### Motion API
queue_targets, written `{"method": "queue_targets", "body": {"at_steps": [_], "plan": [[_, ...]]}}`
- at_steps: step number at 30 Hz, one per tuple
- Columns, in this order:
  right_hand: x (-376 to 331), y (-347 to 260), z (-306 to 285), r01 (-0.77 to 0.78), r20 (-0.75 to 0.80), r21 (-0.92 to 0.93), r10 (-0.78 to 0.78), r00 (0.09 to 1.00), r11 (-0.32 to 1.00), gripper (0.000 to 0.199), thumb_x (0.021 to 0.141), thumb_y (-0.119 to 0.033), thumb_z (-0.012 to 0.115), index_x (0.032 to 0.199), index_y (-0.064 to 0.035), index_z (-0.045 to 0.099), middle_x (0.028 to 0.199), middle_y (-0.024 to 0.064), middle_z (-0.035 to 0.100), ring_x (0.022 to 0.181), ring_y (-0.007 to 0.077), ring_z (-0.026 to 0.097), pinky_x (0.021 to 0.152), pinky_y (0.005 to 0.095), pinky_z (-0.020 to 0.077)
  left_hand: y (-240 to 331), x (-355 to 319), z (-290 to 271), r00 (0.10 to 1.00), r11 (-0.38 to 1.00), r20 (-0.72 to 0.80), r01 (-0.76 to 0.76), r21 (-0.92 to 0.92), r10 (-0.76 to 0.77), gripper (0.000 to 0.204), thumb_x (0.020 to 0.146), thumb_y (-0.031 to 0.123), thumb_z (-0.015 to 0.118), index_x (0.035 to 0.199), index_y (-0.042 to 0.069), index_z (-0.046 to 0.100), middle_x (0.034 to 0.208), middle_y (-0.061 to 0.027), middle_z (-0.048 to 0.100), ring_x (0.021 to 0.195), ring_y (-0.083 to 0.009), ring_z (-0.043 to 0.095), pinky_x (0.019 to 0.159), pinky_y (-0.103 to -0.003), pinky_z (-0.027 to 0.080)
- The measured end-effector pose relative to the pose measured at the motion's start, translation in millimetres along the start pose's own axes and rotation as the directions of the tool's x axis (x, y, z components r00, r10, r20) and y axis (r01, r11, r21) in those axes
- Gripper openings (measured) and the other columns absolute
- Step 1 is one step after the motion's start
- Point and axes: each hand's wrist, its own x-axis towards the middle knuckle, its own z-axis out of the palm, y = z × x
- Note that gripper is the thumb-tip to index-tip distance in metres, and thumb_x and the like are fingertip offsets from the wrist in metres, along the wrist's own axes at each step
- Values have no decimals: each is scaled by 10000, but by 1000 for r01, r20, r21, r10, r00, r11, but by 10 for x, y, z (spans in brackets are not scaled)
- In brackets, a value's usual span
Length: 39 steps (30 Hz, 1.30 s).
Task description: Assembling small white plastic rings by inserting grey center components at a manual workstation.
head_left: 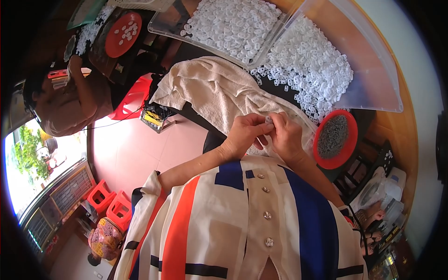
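Observation:
My left hand (245, 134) and my right hand (285, 136) meet in front of my body, fingers pinched together. Between their fingertips shows a small pale piece (269, 120), mostly covered, which resembles the white plastic pieces nearby. Under and beyond my hands a cream towel (205, 86) lies rumpled over the dark table edge. To the right of my right hand is a red bowl (354, 133) with a mass of tiny grey metal parts (332, 136). Beyond the towel spreads a heap of small white plastic pieces with holes (308, 65).
A clear plastic bin (163, 29) at the back holds many more white pieces. Another clear sheet or bin wall (373, 70) stands at the right. A co-worker (70, 100) sits at the left near a red plate (114, 44). Red stools (100, 196) and another person (106, 238) are at lower left.

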Motion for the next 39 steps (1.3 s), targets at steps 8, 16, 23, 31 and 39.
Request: {"method": "queue_targets", "body": {"at_steps": [8, 16, 23, 31, 39], "plan": [[-15, -47, 17, -10, 8, 26, 10, 1000, 1000, 175, 774, -70, 679, 924, -60, 590, 748, 102, 588, 637, 300, 614, 526, 375, 474, 14, -18, 33, 989, 997, -143, -43, -61, 34, 212, 875, 156, 656, 934, -36, 589, 771, -97, 646, 557, -146, 609, 460, -259, 493], [-61, -47, 51, -8, 23, 34, 7, 1000, 999, 156, 820, -169, 678, 805, -86, 547, 699, 86, 574, 592, 288, 602, 493, 376, 470, -32, 31, 20, 985, 994, -145, -82, 73, 92, 180, 887, 136, 615, 820, -29, 591, 675, -92, 630, 532, -143, 598, 465, -255, 488], [-51, -62, 45, -37, 75, 73, 31, 997, 997, 130, 814, -114, 679, 833, -43, 573, 723, 123, 590, 621, 319, 608, 519, 388, 462, -52, 8, -5, 988, 996, -131, -79, 38, 84, 201, 892, 156, 592, 813, -29, 587, 677, -103, 637, 507, -140, 583, 455, -248, 478], [-98, -43, 73, -75, 92, 126, 64, 994, 989, 112, 804, -101, 675, 833, -43, 584, 716, 128, 592, 631, 327, 612, 530, 394, 471, -90, 37, -4, 991, 996, -116, -56, 68, 64, 205, 889, 161, 586, 807, -27, 581, 663, -103, 636, 493, -141, 580, 442, -246, 469], [-100, -32, 108, 9, 70, 88, -15, 997, 996, 119, 809, -120, 668, 811, -43, 577, 682, 130, 580, 590, 317, 606, 494, 390, 460, -125, 31, -23, 991, 999, -127, -32, 30, 36, 217, 881, 166, 587, 806, -38, 578, 649, -114, 624, 472, -154, 572, 426, -255, 460]]}}
